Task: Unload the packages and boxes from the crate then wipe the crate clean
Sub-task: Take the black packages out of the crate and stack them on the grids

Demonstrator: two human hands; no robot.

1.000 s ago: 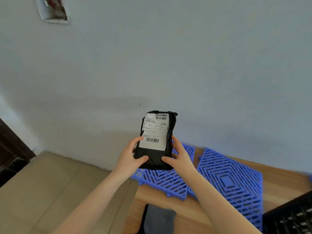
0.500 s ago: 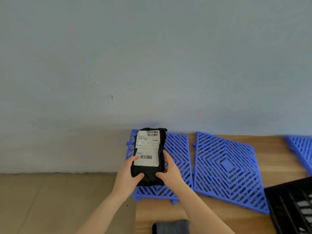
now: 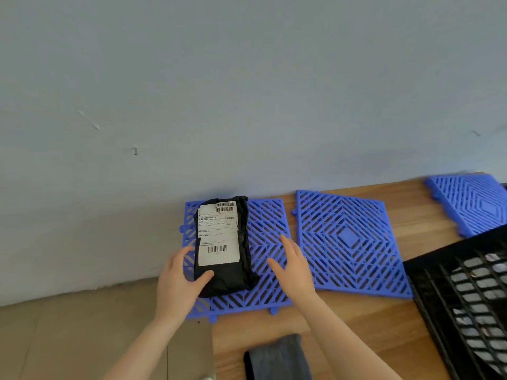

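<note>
Black package (image 3: pixel 223 245) lies flat, label up, on the left blue grid tile (image 3: pixel 270 229), at the desk's (image 3: pixel 356 322) far left by the wall. Left hand (image 3: pixel 178 283) grips its near left corner, thumb over the top, fingers (image 3: pixel 184 253) curled along the left edge. Right hand (image 3: pixel 296 270) is off it, just to the right over the tile, fingers spread and relaxed. The black crate (image 3: pixel 428 272) sits at the right edge with light-coloured things showing through its slats. A grey cloth (image 3: pixel 279 357) lies at the near edge.

Blue mats (image 3: pixel 348 242) x3; blk pkg (image 3: pixel 219 237) x1; crate (image 3: pixel 463 252) x1; grey cloth (image 3: pixel 279 357) x1.
</note>
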